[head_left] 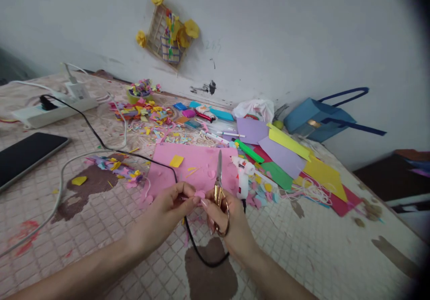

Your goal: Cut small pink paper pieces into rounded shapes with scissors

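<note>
Between the fingertips of both hands is a small pink paper piece (200,194). My left hand (164,215) is closed in a pinch on it. Gold-handled scissors (218,194) hang on my right hand (237,226), blades pointing away from me and up; its thumb and fingertips also meet the pink piece. Behind the hands lies a pink paper sheet (198,156) with a yellow paper square (176,161) and several loose pink bits. A white glue gun (243,183) rests just right of the scissors.
A black cable (92,129) loops under my hands. At left are a phone (32,156) and a power strip (57,111). Paper scraps (144,114) and a filled bowl (134,97) sit at the back. Coloured sheets (285,156), white string (311,191) and a blue bag (316,118) lie right.
</note>
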`<state>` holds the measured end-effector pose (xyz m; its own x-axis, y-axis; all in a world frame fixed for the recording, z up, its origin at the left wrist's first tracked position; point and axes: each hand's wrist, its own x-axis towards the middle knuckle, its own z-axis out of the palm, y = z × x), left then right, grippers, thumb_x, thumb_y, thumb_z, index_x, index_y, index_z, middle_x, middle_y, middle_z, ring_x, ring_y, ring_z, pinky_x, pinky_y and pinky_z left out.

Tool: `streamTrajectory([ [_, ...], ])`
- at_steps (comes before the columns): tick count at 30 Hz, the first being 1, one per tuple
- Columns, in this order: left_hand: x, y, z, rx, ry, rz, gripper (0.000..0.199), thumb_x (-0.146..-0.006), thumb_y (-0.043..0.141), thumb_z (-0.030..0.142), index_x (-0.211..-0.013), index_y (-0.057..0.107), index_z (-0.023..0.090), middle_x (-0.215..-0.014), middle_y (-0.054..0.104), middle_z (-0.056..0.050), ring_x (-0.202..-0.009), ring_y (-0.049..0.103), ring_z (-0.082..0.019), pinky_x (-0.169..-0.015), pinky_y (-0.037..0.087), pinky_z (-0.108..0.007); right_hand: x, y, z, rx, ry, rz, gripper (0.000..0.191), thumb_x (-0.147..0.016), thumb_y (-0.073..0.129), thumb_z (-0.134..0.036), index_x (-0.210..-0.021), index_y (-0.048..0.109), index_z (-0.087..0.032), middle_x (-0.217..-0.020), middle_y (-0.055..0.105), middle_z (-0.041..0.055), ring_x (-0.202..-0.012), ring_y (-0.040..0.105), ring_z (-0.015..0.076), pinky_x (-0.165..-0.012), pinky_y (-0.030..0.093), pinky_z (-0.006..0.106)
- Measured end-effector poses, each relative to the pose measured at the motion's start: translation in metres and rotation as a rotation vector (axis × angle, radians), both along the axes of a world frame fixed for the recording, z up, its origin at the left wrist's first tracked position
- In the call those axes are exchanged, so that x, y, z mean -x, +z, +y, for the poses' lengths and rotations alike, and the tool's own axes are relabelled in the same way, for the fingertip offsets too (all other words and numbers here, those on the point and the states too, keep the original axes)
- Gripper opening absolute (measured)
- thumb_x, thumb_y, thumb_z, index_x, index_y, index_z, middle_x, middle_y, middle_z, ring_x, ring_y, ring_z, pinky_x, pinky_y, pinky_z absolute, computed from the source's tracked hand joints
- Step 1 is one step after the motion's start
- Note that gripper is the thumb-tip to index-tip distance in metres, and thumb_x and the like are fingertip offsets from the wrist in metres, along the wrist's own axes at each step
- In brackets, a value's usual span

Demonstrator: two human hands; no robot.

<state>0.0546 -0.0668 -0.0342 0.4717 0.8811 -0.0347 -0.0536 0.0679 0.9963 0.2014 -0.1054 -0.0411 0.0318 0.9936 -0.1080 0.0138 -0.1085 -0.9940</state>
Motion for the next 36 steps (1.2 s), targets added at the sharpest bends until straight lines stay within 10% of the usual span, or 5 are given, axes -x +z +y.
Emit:
streamTrajectory([
  [13,-0.001,-0.003,0.005,0.044,-0.119,0.006,0.017,-0.079,0.059,0.033,-0.079,0.056,0.017,-0.078,0.056,-0.001,-0.076,0.052,-0.017,-0.07,0.041,-0.028,-0.002,-0.001,-0.001,0.003,0.0,-0.074,0.015,-0.08,0.056,-0.028,-0.071,0.049,-0.018,-0.041,0.04,-0.01,-0.034,0.036,0.0058,-0.035,0.028,0.016],
  [23,0.006,0.005,0.015,0.099,0.056,0.079,0.022,-0.085,0.048,0.034,-0.081,0.058,0.015,-0.085,0.061,-0.002,-0.081,0.057,-0.016,-0.074,0.044,-0.028,-0.004,-0.002,-0.002,0.009,-0.016,0.004,0.014,-0.079,0.059,-0.024,-0.07,0.05,-0.018,-0.042,0.041,-0.01,-0.034,0.038,0.0044,-0.035,0.027,0.014],
  [36,0.001,-0.001,0.006,0.026,-0.126,0.076,0.017,-0.081,0.054,0.031,-0.078,0.057,0.014,-0.079,0.058,-0.002,-0.076,0.055,-0.015,-0.071,0.045,-0.03,-0.003,-0.001,-0.003,-0.025,-0.022,-0.084,0.017,-0.082,0.057,-0.029,-0.072,0.049,-0.017,-0.043,0.042,-0.0095,-0.036,0.038,0.0051,-0.035,0.029,0.015],
])
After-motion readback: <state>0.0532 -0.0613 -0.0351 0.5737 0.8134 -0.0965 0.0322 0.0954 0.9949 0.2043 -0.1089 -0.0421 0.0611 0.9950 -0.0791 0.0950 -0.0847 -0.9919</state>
